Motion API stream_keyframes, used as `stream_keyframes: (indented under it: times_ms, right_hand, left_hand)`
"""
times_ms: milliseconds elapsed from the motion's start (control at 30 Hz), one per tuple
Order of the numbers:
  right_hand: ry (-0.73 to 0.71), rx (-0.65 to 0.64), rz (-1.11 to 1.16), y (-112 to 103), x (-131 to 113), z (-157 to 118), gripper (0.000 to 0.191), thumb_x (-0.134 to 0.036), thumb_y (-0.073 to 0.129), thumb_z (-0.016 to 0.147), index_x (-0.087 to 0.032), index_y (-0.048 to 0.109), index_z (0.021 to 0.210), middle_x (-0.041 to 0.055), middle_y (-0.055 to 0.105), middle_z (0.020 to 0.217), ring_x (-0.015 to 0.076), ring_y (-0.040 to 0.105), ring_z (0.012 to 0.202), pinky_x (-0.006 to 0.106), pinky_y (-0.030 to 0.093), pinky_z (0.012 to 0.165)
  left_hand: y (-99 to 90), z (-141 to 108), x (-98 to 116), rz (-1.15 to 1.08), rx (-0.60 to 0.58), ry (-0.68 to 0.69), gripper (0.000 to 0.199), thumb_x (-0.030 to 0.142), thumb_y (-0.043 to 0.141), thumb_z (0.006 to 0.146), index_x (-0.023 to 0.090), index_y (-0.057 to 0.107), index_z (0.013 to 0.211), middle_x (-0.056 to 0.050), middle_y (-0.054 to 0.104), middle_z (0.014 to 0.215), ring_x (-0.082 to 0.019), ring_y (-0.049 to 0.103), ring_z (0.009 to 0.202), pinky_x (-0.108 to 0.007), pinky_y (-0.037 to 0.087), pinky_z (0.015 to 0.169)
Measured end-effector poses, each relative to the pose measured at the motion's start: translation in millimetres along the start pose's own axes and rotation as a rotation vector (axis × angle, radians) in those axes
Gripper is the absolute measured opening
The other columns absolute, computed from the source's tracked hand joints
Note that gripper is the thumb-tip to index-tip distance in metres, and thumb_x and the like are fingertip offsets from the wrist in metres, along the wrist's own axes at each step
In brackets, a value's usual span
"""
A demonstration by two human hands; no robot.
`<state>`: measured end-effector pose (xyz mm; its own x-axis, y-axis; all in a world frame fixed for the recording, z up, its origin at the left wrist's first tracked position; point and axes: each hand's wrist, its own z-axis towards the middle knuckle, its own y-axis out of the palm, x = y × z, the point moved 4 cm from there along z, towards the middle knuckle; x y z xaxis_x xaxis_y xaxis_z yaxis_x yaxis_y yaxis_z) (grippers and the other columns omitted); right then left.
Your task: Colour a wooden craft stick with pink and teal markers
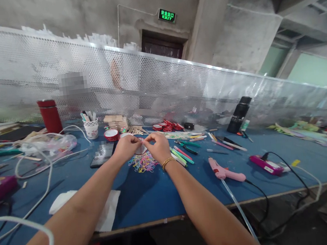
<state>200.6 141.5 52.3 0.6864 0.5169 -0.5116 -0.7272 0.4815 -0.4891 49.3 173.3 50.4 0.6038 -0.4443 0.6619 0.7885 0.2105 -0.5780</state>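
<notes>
Both my hands meet fingertip to fingertip above the middle of the blue table. Thumb and fingers are pinched together on my left hand (126, 147). In the same pinch, my right hand (158, 145) touches or nearly touches it; a gold chain bracelet (167, 162) circles that wrist. Whatever lies between the fingertips is too small to make out. A pale round piece (141, 148) shows just below them, partly covered by the fingers. Close under the hands is a loose heap of colourful small loops (144, 163), like rubber bands. Several markers (182, 154) lie right of my right hand.
A phone (102, 155) and a cup of pens (91, 128) stand left. A pink glue gun (225, 171) with a long glue stick lies right, beside a purple power strip (265, 165). White cable (50, 235) loops across the left front. Perforated metal screen (161, 85) closes the back.
</notes>
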Motion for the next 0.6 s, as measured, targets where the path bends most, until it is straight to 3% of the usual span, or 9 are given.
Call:
stream_keyframes:
  times_ms: [167,400,500,600]
  right_hand:
    - [-0.047,-0.133,0.29,5,-5,1,0.009,-0.025,0.065,0.077,-0.019,0.061,0.07,0.0009,0.065,0.082,0.0168,0.057,0.087,0.031,0.042,0.091]
    - [0.049,-0.425,0.665,12,-8,-3,0.011,-0.029,0.062,0.077,-0.018,0.064,0.079,-0.0006,0.063,0.077,0.013,0.056,0.073,0.025,0.047,0.075]
    - [0.058,-0.441,0.671,8,-7,-1,0.016,-0.029,0.06,0.08,-0.019,0.07,0.086,-0.0001,0.066,0.079,0.013,0.057,0.076,0.026,0.048,0.077]
    - [0.084,-0.332,0.68,1,-1,5,0.026,-0.032,0.056,0.084,-0.022,0.072,0.102,-0.0009,0.065,0.075,0.0126,0.057,0.075,0.027,0.048,0.079]
  left_hand:
    - [-5.5,5,-13,-0.051,0.038,-0.039,0.016,0.029,0.06,0.066,0.018,0.072,0.068,-0.002,0.069,0.072,-0.017,0.06,0.068,-0.024,0.041,0.058]
    - [-12.6,3,-5,-0.02,0.05,0.016,0.015,0.027,0.062,0.065,0.019,0.074,0.068,-0.003,0.07,0.077,-0.018,0.062,0.074,-0.025,0.042,0.064]
    - [-10.0,1,2,-0.098,-0.002,0.024,0.013,0.028,0.064,0.065,0.018,0.071,0.063,-0.002,0.069,0.072,-0.018,0.061,0.074,-0.025,0.043,0.065]
    - [-6.9,0,5,-0.242,-0.042,0.017,0.011,0.025,0.064,0.066,0.017,0.07,0.064,-0.002,0.069,0.073,-0.017,0.061,0.073,-0.025,0.045,0.068]
